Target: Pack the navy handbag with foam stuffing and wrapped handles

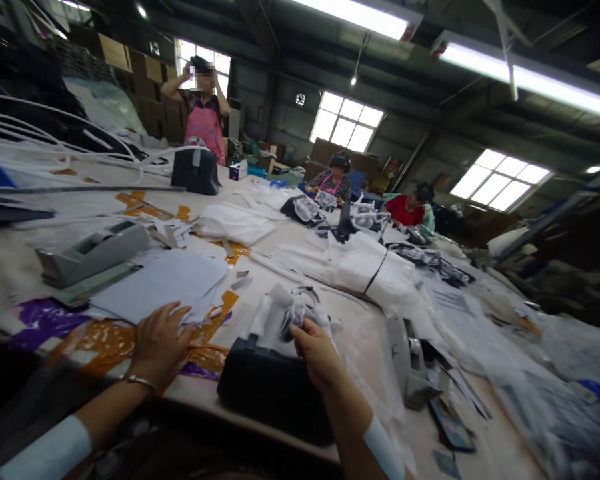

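Observation:
A black handbag lies at the near table edge, its handles wrapped in white paper and clear film. My right hand is closed, thumb and fingers pinching a film-wrapped strap bundle on top of the bag. The strap's exact shape is partly hidden by the wrapping. To the left, my left hand is open, its fingers spread over the near edge of a stack of white paper sheets. Whether its fingertips press on the top sheet is hard to tell.
A grey tape dispenser stands left, another tape dispenser right. Brown and purple tape covers the near edge. Behind are a strapped white bundle, a dark bag and several wrapped bags. Co-workers, including a person in a pink apron, are beyond.

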Tool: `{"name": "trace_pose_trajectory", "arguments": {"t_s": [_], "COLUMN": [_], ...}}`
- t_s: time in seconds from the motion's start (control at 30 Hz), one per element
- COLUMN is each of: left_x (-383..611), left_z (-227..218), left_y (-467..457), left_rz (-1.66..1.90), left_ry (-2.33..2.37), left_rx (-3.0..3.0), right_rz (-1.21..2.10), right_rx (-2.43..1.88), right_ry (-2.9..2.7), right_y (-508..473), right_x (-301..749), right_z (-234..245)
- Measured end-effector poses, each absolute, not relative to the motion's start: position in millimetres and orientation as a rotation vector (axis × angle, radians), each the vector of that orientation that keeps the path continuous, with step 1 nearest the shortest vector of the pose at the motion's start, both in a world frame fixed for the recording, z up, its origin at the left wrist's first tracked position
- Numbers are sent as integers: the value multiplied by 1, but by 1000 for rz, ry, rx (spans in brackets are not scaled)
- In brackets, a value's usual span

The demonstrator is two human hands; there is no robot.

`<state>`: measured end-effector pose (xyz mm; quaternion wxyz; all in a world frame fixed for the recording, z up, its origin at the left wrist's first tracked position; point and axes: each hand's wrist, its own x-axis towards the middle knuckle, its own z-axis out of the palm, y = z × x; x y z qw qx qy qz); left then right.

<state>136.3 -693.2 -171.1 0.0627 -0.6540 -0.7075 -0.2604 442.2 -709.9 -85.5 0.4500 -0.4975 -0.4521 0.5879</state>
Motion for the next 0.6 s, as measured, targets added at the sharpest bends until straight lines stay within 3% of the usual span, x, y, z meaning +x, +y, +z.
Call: {"name": "trace_pose_trajectory", "arguments": {"t_s": [0.2, 0.4, 0.6], "left_x": [206, 283, 308], "left_z": [-88, -55, -55], "left_y": [-679, -656, -642], "left_rz": [-1297, -875, -719], "left_ry": [-2263, -2222, -2816], "left_rx": [-2570, -3136, -3057], "right_rz": [1319, 1130, 746], "right_rx": [-1316, -1348, -1564], "right_ry": [-1216, -1356, -1535], "right_y": [-707, -701, -699], "right_x": [433, 429, 425], "right_z": [-88, -93, -94]}}
